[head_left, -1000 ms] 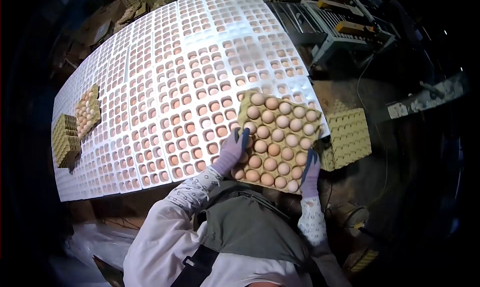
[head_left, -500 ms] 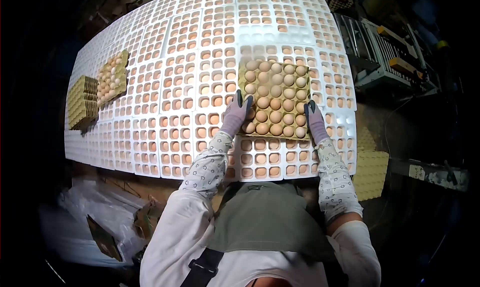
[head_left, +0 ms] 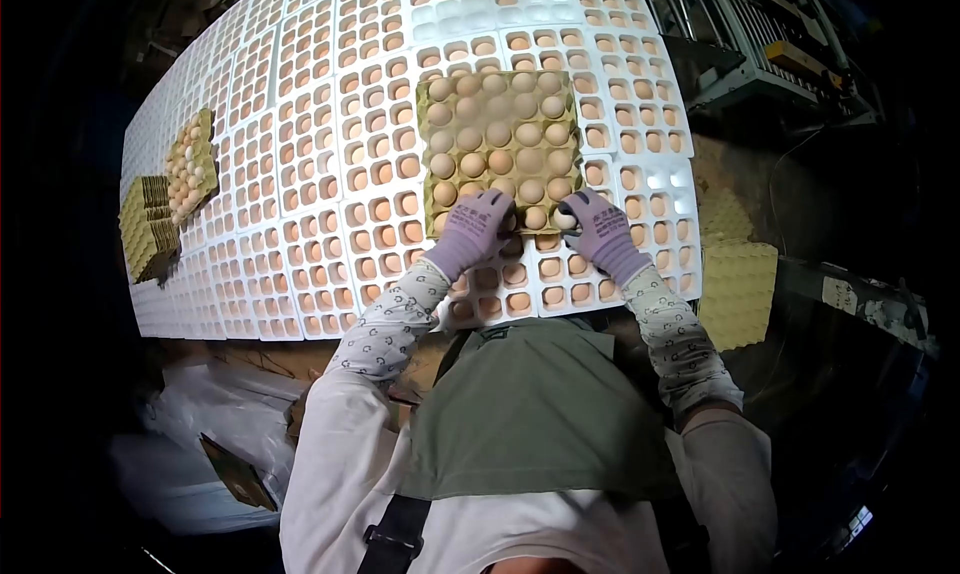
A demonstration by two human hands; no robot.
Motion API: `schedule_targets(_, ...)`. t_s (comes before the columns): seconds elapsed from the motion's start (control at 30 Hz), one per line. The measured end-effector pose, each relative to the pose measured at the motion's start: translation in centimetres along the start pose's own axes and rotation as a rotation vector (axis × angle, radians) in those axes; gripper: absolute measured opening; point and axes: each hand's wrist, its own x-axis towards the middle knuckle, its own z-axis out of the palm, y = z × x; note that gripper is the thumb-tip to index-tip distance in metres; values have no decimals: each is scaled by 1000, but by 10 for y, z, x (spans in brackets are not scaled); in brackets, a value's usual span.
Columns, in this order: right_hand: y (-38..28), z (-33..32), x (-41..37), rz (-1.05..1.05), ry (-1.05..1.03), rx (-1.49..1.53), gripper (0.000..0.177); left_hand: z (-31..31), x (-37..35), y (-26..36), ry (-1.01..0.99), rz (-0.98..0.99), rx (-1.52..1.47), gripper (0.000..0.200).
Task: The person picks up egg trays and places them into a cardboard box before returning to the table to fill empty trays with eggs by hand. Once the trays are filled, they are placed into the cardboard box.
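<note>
A yellow pulp egg tray [head_left: 430, 134] filled with brown eggs lies on top of white foam egg boxes [head_left: 370, 179]. At the tray's near edge, my left hand [head_left: 475, 232] in a purple and grey glove has its fingers curled down among the eggs; what they grip is hidden. My right hand [head_left: 605, 229], gloved alike, pinches a pale egg [head_left: 566, 220] at the tray's near right corner. Between the two hands a brown egg [head_left: 535, 218] sits in its cup.
On the left, another tray of eggs [head_left: 190, 169] leans beside a stack of pulp trays [head_left: 148, 229]. More pulp trays [head_left: 738, 294] stand low on the right. A roller conveyor [head_left: 770, 64] is at the far right. Some foam cups [head_left: 455, 19] at the back hold no eggs.
Both hands have gone from the tray's sides to its near edge, fingers now among the eggs. The view has shifted, and the right hand has taken hold of a pale egg.
</note>
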Motion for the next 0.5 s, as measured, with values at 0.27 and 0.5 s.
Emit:
schedule_targets(0.27, -4, 0, 8, 18, 33, 461, 44, -42, 36, -27, -155, -626, -647, 33)
schedule_targets(0.5, -42, 18, 25, 5, -108, -157, 38, -19, 42, 12, -102, -282, 264, 39)
